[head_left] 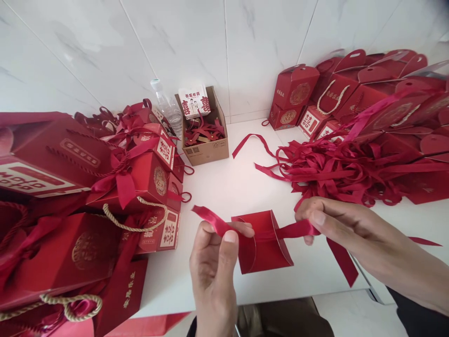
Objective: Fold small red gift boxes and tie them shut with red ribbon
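Observation:
A small red pillow-shaped gift box [264, 255] lies on the white table [217, 187] near its front edge. Across its middle runs a red satin ribbon [294, 230]. My left hand [215, 262] pinches the ribbon between thumb and fingers at the box's left side, and a loose end sticks out up and to the left. At the right, my right hand [326, 222] pinches the other stretch of the same ribbon, whose tail hangs below the fingers. Both hands are closed, just above the table. The box's lower left edge is partly behind my left hand.
Red gift boxes with rope handles [94, 243] crowd the left side. More red boxes [294, 96] stand at the back right, behind a heap of loose red ribbons [336, 168]. A cardboard box [206, 152] of small red pieces and a clear plastic bottle [168, 105] sit against the wall.

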`<state>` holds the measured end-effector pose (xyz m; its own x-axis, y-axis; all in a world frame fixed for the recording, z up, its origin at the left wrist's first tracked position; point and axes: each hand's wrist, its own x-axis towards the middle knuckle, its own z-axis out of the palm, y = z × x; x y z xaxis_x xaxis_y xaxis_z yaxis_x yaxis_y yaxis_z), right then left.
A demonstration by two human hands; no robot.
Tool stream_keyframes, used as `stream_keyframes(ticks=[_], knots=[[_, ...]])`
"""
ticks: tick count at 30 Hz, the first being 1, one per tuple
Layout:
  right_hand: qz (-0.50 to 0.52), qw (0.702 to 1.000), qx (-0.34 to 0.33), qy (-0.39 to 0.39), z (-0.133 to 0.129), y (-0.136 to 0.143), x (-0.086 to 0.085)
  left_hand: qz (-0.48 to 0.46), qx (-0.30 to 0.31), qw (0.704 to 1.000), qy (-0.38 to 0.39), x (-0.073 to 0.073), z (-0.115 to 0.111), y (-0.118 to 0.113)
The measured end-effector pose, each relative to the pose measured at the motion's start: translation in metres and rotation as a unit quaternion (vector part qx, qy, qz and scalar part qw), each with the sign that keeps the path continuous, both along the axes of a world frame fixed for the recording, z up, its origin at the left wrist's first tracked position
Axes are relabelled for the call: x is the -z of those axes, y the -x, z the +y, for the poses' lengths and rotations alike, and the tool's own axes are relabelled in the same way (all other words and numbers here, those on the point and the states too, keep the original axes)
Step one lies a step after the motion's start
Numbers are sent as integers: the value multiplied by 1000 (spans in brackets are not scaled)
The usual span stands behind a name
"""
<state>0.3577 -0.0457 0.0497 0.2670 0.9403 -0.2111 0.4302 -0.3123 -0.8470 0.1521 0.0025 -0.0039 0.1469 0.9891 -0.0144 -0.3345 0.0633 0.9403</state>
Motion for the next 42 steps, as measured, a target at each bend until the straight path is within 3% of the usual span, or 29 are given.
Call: stream_keyframes(ticks=[4,7,11,15,19,24,27,31,35,39,42], knots=[[129,990,-42,27,9,3,-6,19,72,997,8,0,3,-11],[131,986,-105,0,18,6,-12,63,133,989,9,3,4,-16],[92,979,-183,-14,30,17,-23,89,217,971,-47,2,5,-17],[46,976,-203,-66,36,27,-31,83,201,975,-40,3,8,-16],[-71,971,-174,-149,35,19,-24,115,163,980,-2,6,12,-14],[-144,966,-205,-66,29,3,-10,100,205,973,30,7,14,-10],[-106,978,-174,-38,22,1,-15,74,204,974,57,4,14,-8],[-59,981,-182,23,16,1,-22,64,211,975,31,-3,17,-5],[-56,985,-164,12,18,5,-12,66,209,976,12,-4,21,-4],[-33,980,-191,37,20,10,-2,60,193,979,2,-2,23,-5],[-46,985,-165,19,19,13,3,68,191,979,6,-1,23,-4]])
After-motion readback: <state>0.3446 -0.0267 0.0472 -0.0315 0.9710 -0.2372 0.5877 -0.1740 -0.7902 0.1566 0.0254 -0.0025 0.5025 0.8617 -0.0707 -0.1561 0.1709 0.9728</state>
